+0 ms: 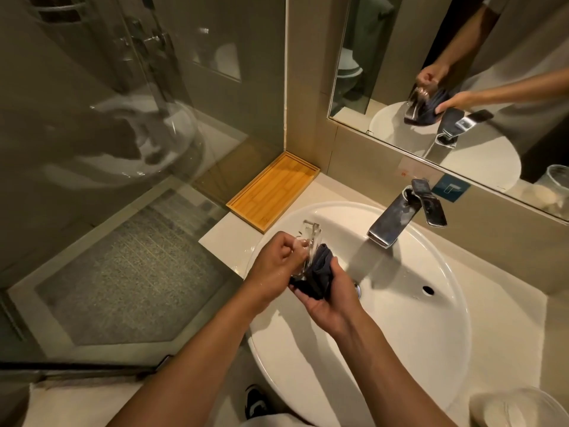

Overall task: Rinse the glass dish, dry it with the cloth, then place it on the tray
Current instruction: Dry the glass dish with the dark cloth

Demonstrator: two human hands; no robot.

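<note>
Over the left part of the white sink, my left hand grips a clear glass dish, held on edge and nearly upright. My right hand holds a dark blue cloth bunched against the dish's right face. The wooden tray lies on the counter to the back left of the sink, in the corner by the glass wall, with nothing on it.
A chrome tap stands behind the sink; no water is visible running. A mirror covers the wall above. A glass shower partition closes the left side. A glass jar sits at the counter's near right, another at the far right.
</note>
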